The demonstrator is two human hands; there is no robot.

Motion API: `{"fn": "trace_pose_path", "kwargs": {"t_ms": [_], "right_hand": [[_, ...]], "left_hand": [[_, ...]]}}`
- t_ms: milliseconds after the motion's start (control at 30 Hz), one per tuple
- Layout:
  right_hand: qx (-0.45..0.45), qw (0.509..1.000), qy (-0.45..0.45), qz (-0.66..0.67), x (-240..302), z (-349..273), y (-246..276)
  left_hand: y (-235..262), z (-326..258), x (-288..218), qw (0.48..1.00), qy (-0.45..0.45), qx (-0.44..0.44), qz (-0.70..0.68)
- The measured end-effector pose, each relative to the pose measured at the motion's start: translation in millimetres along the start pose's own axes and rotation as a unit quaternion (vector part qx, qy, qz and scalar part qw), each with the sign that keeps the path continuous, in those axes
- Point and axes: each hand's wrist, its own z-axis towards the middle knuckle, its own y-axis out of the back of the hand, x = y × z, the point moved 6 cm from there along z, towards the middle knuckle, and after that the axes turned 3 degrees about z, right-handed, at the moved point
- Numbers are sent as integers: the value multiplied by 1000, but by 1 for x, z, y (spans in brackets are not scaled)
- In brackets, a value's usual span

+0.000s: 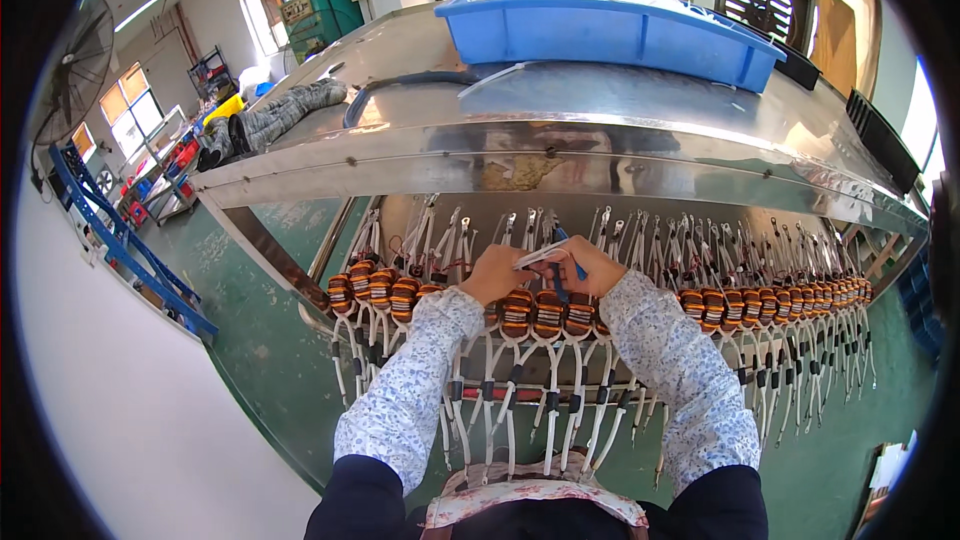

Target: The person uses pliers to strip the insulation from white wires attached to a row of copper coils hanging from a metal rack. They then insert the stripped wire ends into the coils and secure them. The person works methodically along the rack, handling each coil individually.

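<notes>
Both my hands meet over a row of copper-wound ring coils [547, 314] on a ledge below the tabletop. My left hand [496, 276] is closed on a thin white strip [540, 254], which slants up toward my right hand. My right hand [594, 266] is closed around a small blue-handled tool [561, 282]; it looks like pliers or cutters, and the fingers partly cover it. White leads with metal lugs [532, 219] stand up behind the coils. In front, white sleeved leads with black bands [552, 400] hang down.
On the steel table [400, 155] stands a blue bin [600, 35] heaped with thin white strips. A dark tube [415, 80] and grey patterned cloth [290, 112] lie to its left. The table's front edge [540, 168] juts above my hands. A blue rack [125, 240] stands left.
</notes>
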Motion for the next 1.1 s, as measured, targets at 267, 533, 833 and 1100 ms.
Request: {"fn": "trace_pose_path", "kwargs": {"t_ms": [267,533,833,1100], "right_hand": [[20,989,-25,143,-16,-70,-12],[194,923,-148,298,-66,-67,-40],[249,895,-84,359,-60,-44,-51],[238,881,-82,402,-61,-42,-51]], "left_hand": [[-21,18,36,958,92,-57,-265],[-30,8,41,848,218,-22,-482],[-22,4,44,856,203,-55,-472],[-19,8,39,859,180,-49,-476]]}}
